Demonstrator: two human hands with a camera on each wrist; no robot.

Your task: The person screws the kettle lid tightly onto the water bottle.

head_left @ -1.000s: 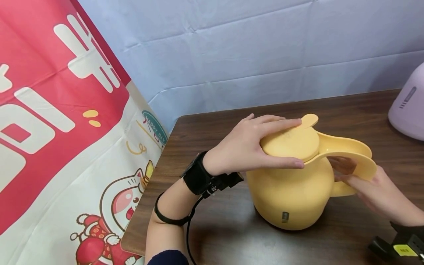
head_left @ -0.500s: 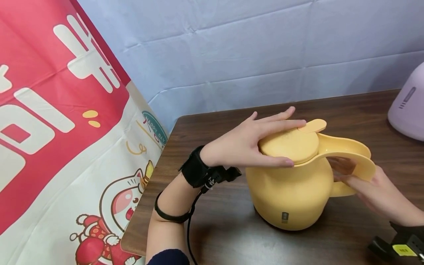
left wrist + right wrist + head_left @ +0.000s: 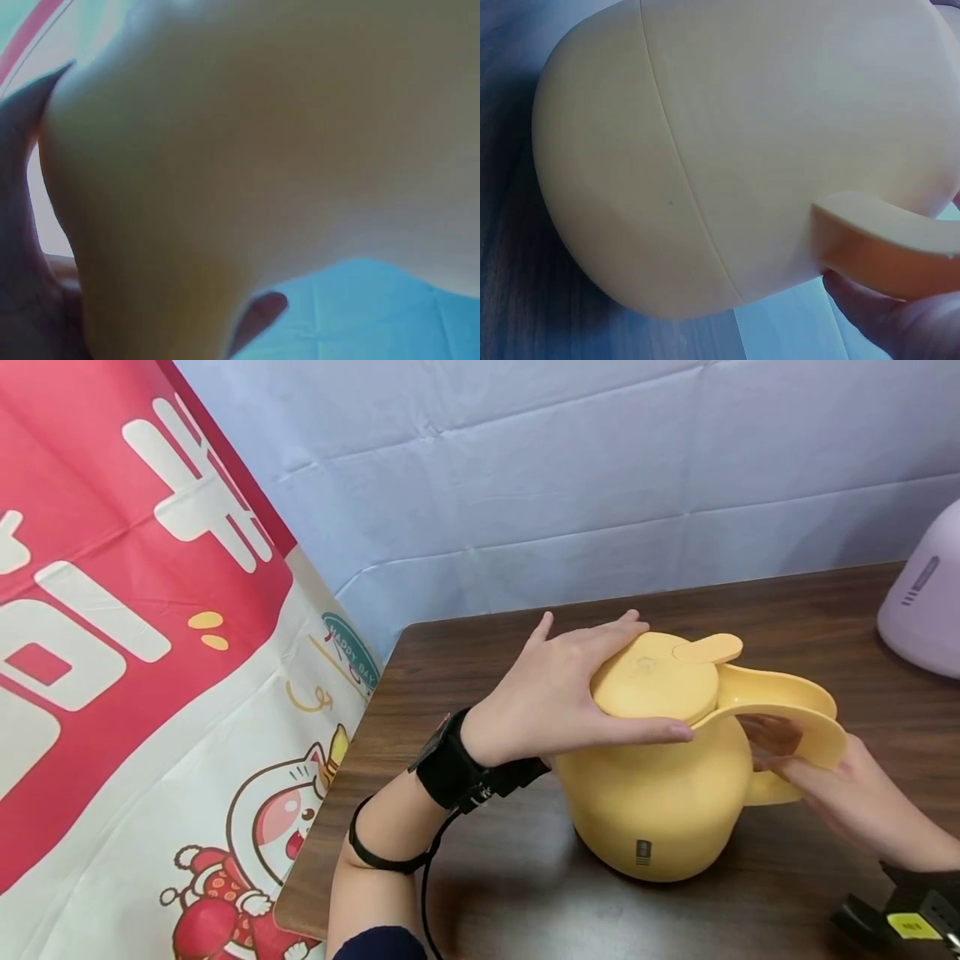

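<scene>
A yellow jug (image 3: 652, 810) with a round lid stands upright on the wooden table. My left hand (image 3: 566, 693) spans the left side of the lid (image 3: 656, 681), thumb along the front rim and fingers at the back edge. The lid's oval tab (image 3: 712, 648) points right, over the spout-like collar that runs into the handle. My right hand (image 3: 862, 793) grips the handle (image 3: 825, 743) from the right; its fingers are partly hidden behind it. In the right wrist view the jug's body (image 3: 742, 150) fills the picture, with the thumb (image 3: 877, 315) beneath the handle.
At the far right stands a lilac vessel (image 3: 926, 597), cut off by the picture's edge. A pale blue cloth (image 3: 525, 468) hangs behind the table (image 3: 465, 652). On the left is a red and white printed banner (image 3: 150, 693). A black cable (image 3: 426, 893) runs along the left forearm.
The lid's tab has swung toward the right and front. My left fingers have slid off the tab to the lid's back edge. The right hand and the jug's body stay nearly still.
</scene>
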